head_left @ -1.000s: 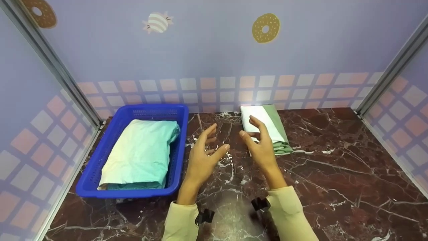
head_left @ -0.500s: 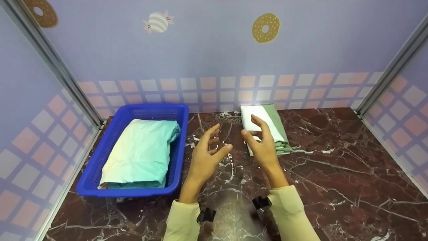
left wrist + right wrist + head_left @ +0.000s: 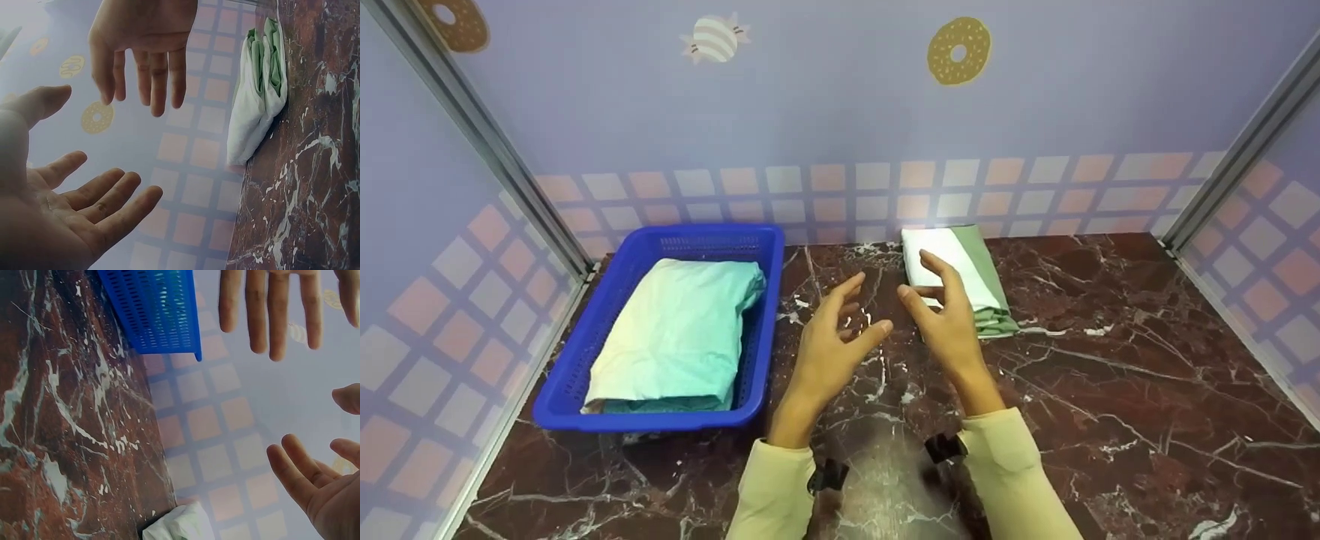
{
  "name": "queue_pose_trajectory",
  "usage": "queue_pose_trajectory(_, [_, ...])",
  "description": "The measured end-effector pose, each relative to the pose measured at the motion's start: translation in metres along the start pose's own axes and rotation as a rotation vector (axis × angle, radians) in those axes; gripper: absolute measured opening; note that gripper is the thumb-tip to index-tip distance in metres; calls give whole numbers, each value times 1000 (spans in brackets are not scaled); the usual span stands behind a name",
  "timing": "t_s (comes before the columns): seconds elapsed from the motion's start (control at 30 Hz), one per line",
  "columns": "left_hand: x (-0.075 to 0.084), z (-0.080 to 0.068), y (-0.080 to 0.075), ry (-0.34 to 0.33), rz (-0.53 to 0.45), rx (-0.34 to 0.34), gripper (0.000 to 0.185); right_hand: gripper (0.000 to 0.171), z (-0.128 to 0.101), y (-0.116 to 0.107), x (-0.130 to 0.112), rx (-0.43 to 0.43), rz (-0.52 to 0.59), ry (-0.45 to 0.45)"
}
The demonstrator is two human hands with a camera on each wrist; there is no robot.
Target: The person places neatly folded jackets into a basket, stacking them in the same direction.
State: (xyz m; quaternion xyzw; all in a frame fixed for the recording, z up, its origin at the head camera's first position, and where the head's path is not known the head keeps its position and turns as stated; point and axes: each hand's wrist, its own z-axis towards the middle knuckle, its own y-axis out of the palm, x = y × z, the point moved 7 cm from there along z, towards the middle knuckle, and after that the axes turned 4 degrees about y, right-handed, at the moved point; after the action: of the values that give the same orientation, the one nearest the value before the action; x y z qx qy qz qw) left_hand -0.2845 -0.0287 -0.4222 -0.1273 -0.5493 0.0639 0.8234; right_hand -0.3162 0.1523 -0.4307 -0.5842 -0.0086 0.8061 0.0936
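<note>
Both hands hover above the dark red marble table, palms facing each other, with nothing held. The left hand (image 3: 829, 352) has its thumb spread from relaxed fingers and is just right of the blue basket (image 3: 771, 322). Inside that basket lies a folded cloth (image 3: 675, 330), cream fading to turquoise. My right hand (image 3: 949, 322), fingers loosely bent, overlaps a folded white and green cloth (image 3: 986, 277) in the head view. In the left wrist view the folded cloth (image 3: 259, 95) shows its layered green end, well apart from both hands.
The marble tabletop (image 3: 1110, 375) ends at a lilac back wall (image 3: 840, 97) with printed sweets and pink and white squares. Side panels stand left and right, joined by grey metal corner posts (image 3: 1222, 165). The basket (image 3: 163, 320) sits close to the left panel.
The left hand has shifted slightly right, nearer the right hand. The right hand has barely moved. The head view has tilted a little downward; basket and cloths stay put.
</note>
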Motion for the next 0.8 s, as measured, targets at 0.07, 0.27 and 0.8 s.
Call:
queue_pose_trajectory(0.07, [0, 0, 2, 5, 5, -8, 75, 62, 1, 0, -1, -5, -8, -9])
queue_pose_trajectory(0.27, [1, 1, 5, 15, 8, -17, 75, 60, 3, -9, -2, 30, 4, -13])
queue_pose_trajectory(0.8, [-13, 21, 28, -24, 26, -96, 76, 56, 23, -63, 12, 183, -25, 19])
